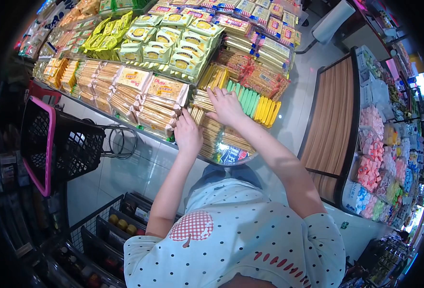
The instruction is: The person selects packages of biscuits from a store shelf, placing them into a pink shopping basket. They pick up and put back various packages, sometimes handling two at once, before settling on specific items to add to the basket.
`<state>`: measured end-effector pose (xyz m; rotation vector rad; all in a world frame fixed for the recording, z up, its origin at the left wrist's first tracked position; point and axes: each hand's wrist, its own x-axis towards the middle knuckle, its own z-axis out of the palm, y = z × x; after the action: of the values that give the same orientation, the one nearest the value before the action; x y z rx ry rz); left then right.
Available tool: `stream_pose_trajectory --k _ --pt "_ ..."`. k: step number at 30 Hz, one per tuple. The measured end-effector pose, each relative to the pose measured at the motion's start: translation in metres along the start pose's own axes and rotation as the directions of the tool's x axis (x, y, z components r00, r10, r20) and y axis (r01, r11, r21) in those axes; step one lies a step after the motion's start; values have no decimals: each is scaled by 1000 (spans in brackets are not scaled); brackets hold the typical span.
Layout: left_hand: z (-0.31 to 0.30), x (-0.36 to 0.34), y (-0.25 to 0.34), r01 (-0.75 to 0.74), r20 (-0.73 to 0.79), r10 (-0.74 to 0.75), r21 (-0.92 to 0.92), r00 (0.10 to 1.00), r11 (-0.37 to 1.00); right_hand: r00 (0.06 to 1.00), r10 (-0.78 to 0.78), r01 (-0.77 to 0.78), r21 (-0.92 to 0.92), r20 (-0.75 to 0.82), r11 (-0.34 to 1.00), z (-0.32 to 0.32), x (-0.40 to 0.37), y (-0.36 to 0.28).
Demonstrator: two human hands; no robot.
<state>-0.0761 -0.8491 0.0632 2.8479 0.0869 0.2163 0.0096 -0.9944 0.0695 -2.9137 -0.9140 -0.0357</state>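
Observation:
My left hand (189, 134) reaches to the front of a snack display, its fingers bent around the end of some thin cracker packets (196, 115). Just right of it, my right hand (228, 107) lies over a row of pale cracker packets (204, 99), fingers stretched and slightly apart, a ring on one finger. Left of my hands are stacked clear packs of crackers (164, 91). Green packets (244, 98) and yellow packets (267, 111) stand in rows to the right. More packed crackers (211, 132) lie below my right wrist. The undersides of my fingers are hidden.
Green-and-white snack bags (176, 45) and yellow bags (107, 36) fill the upper tiers. A black basket with a pink handle (49, 144) is at the left. At the right stands a wood-panelled shelf unit (329, 115); a wire rack with dark bins (121, 211) is at lower left.

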Motion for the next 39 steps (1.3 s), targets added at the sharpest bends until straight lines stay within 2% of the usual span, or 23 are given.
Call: stream_pose_trajectory --k 4,6,10,12,13,15,19,21,22,23,25,27,29,31,33,34,35,37,39 --pt "-2 -4 0 -12 39 10 48 999 999 997 5 -9 -48 -77 999 11 -6 1" --pt "-4 -7 0 -38 43 34 106 999 994 999 17 -18 -29 -45 999 12 -4 2" --pt "-16 -15 -2 -95 78 90 66 993 993 999 25 -25 -5 -27 1000 11 0 6" --pt "-21 -8 -7 -377 165 374 -14 912 926 999 27 -26 12 -36 1000 12 2 9" --pt "-19 -5 -9 -381 169 378 -15 910 924 999 23 -21 29 -44 999 13 3 10" --pt "-16 8 -10 -609 215 610 -78 763 789 999 33 -33 45 -1 998 12 5 13" --pt "-10 31 -5 -694 230 700 -123 676 710 1000 14 -15 68 19 998 12 5 15" --pt "-3 41 -4 -738 154 758 -172 634 652 1000 26 -27 51 16 998 13 5 17" --pt "-2 45 -6 -704 220 747 -251 627 664 1000 17 -18 83 12 996 14 5 18" --pt "0 46 -7 -723 209 766 -255 607 642 1000 11 -12 112 6 994 14 5 20" --pt "-3 42 -8 -677 194 715 -232 671 698 999 43 -40 161 -14 986 10 2 22" --pt "-10 40 -12 -716 185 747 -214 638 664 999 31 -28 236 -9 971 3 -2 22" --pt "-14 35 -11 -725 105 744 -169 660 668 998 38 -27 164 -60 986 3 -7 23" --pt "-14 31 -12 -727 140 745 -164 652 667 995 22 -5 180 -96 984 9 -9 25" --pt "-16 26 -11 -678 160 695 -153 701 719 993 48 -29 167 -111 986 14 -9 26" --pt "-17 26 -11 -685 200 692 -110 694 720 993 45 -26 170 -113 985 13 -9 26" --pt "-17 26 -11 -684 216 688 -106 693 722 992 50 -31 169 -112 985 13 -12 27" --pt "-23 23 -6 -632 241 643 -131 727 764 994 107 -100 242 -14 965 -6 -22 24" --pt "-24 23 -3 -629 231 645 -149 728 763 995 98 -97 225 5 969 -20 -36 23"
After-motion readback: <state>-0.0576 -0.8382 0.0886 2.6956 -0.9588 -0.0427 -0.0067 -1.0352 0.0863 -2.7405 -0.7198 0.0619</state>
